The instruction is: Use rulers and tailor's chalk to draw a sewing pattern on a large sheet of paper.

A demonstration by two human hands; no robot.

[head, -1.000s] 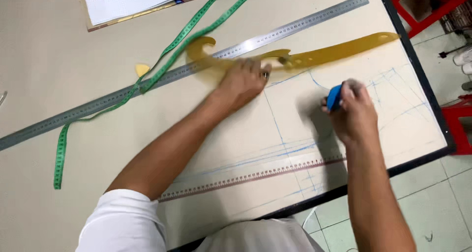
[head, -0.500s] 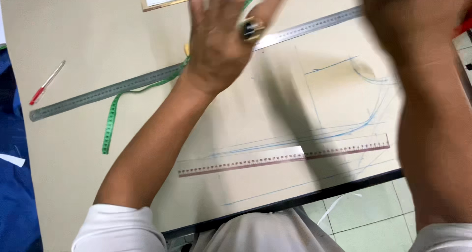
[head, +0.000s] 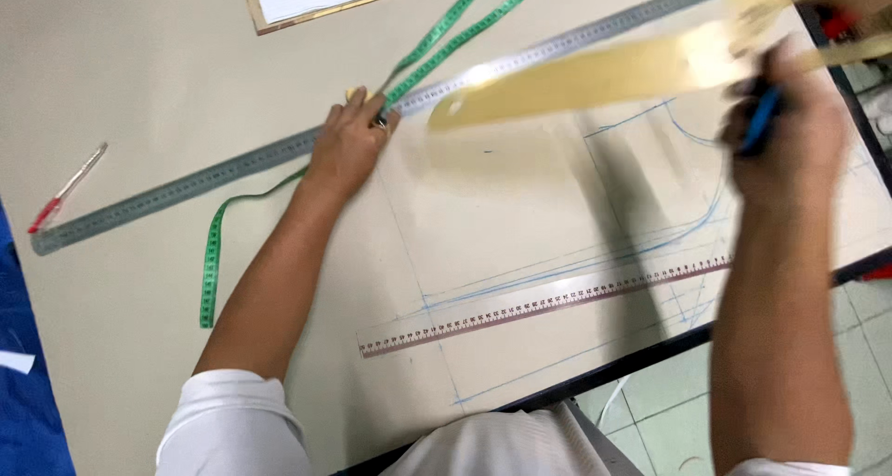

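- We held the amber curve ruler (head: 604, 75) off the worktop (head: 139, 86) in our right hand (head: 785, 123), fingers closed around its right end and a blue pen (head: 760, 121).
- Its long axis ran left-right, free tip nearest our left hand (head: 348, 142), pressed flat, fingers spread, on the steel ruler (head: 232, 169) and green tape measure (head: 212, 262).

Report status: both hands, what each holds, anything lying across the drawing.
Left hand flat on steel ruler. Right hand lifts amber curve ruler, blurred, blue marker in grip. Clear ruler lies across the drawn lines.
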